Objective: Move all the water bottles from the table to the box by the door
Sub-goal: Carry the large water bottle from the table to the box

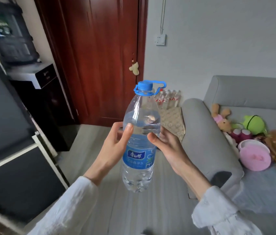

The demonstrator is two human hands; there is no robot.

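A large clear water bottle (pixel 139 150) with a blue cap, blue carry handle and blue label hangs upright in mid-air at the centre of the view. My left hand (pixel 113 146) grips its left side, thumb across the front. My right hand (pixel 166 145) holds its right side, thumb forward and fingers behind the bottle. Beyond it, a patterned box (pixel 172 121) stands on the floor by the red-brown door (pixel 103 56). Several smaller bottles (pixel 167 98) with red-and-white labels stand behind the box against the wall.
A grey sofa (pixel 210 141) with soft toys (pixel 252 133) and a pink round item fills the right. A dark cabinet and a water dispenser (pixel 38 99) line the left wall. Pale floor (pixel 91 138) runs between them toward the door.
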